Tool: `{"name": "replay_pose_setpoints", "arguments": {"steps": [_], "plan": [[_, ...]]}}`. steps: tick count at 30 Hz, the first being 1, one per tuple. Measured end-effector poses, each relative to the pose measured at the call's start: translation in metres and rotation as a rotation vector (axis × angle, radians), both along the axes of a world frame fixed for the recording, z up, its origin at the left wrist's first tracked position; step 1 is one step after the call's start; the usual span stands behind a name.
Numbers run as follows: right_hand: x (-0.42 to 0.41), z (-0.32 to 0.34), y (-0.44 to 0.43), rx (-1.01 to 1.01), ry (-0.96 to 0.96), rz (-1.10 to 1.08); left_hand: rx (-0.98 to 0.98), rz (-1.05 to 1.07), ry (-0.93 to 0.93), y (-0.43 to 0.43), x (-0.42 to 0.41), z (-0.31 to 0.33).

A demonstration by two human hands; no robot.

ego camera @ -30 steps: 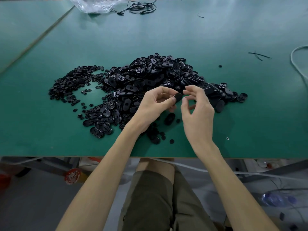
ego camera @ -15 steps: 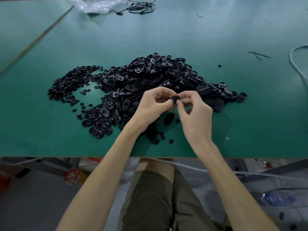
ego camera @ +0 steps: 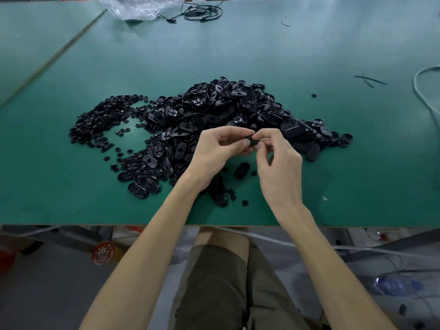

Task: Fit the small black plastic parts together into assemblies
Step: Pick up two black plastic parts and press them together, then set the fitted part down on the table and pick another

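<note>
Closed since a second ago is the gap between the hands, which then stood slightly apart. The left hand (ego camera: pixel 214 151) and right hand (ego camera: pixel 278 167) now meet fingertip to fingertip, both pinching one small black part (ego camera: pixel 252 141) held above the bench (ego camera: pixel 262 55). This suggests a second piece is being pressed into the first; the fingers hide whether it has seated. One oval shell (ego camera: pixel 241 170) lies loose at 6 o'clock of the grip. Beyond the hands, the main heap of oval shells (ego camera: pixel 226 108) spreads from 9 to 2 o'clock, and the heap of small round pieces (ego camera: pixel 100 120) lies farther out at 9 to 10 o'clock. No bin or tray shows. The only container, a clear plastic bag (ego camera: pixel 138 8) at 11 o'clock by the far edge, lies crumpled, and its contents cannot be made out.
</note>
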State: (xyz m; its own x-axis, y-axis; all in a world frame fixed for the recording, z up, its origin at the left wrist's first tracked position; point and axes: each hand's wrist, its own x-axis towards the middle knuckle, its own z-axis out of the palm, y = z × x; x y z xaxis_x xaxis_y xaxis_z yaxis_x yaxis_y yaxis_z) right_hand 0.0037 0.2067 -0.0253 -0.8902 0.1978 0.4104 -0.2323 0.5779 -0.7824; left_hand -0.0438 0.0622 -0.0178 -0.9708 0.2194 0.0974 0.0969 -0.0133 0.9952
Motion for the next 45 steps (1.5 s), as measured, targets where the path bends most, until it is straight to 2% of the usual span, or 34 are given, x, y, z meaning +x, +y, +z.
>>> {"name": "replay_pose_setpoints", "arguments": {"steps": [6,13,18,21,27,35,45], "plan": [[0.0,-0.001,0.0,0.052,-0.003,0.028,-0.049,0.026,0.02,0.0,-0.001,-0.001],[0.0,0.0,-0.002,0.033,0.044,0.006,-0.011,0.01,0.036,0.0,-0.001,-0.003],[-0.003,0.002,0.002,-0.088,0.074,-0.072,-0.083,0.036,0.089,0.001,-0.002,-0.004],[-0.006,0.001,0.005,-0.197,0.025,-0.149,-0.141,0.069,0.142,0.001,-0.003,-0.003],[-0.009,0.001,0.01,-0.386,-0.11,-0.183,-0.463,0.127,0.232,0.001,-0.005,-0.001],[-0.008,0.0,0.01,-0.395,-0.083,-0.184,-0.868,0.066,0.312,0.006,-0.007,-0.009],[-0.006,0.008,0.012,-0.323,0.011,-0.21,-0.676,0.194,0.222,0.003,-0.005,-0.001]]}}
